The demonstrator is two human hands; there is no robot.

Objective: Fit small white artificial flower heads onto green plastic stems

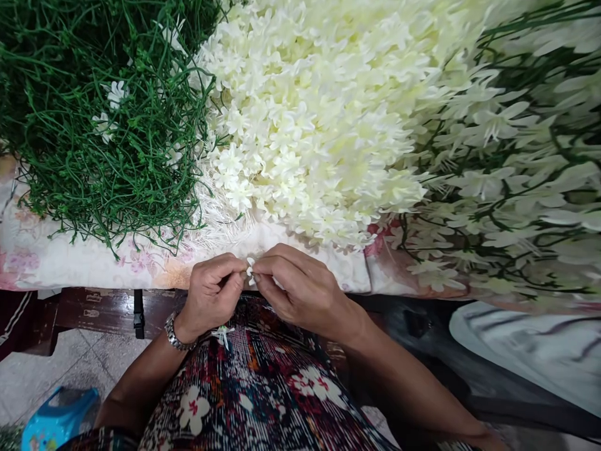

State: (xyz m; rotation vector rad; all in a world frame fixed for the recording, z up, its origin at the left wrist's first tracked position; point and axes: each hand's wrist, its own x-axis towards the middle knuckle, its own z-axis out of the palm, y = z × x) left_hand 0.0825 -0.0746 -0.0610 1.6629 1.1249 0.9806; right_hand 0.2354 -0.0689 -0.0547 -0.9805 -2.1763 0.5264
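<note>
Close to the table's front edge, my left hand and my right hand meet fingertip to fingertip. A small white artificial flower is pinched between them, its petals showing above and below the fingers. Both hands are closed, and the fingers partly hide the flower's middle. Just beyond my left hand lie thin white flower stamens. A large heap of cream-white artificial flower heads rises beyond both hands. Under my left wrist, a tiny white piece with strands rests on the patterned garment.
Green plastic stems are piled at the left, with a few white blossoms among them. Finished-looking white flowers on green stems fill the right side. A floral cloth covers the table. A blue plastic stool stands on the floor at lower left.
</note>
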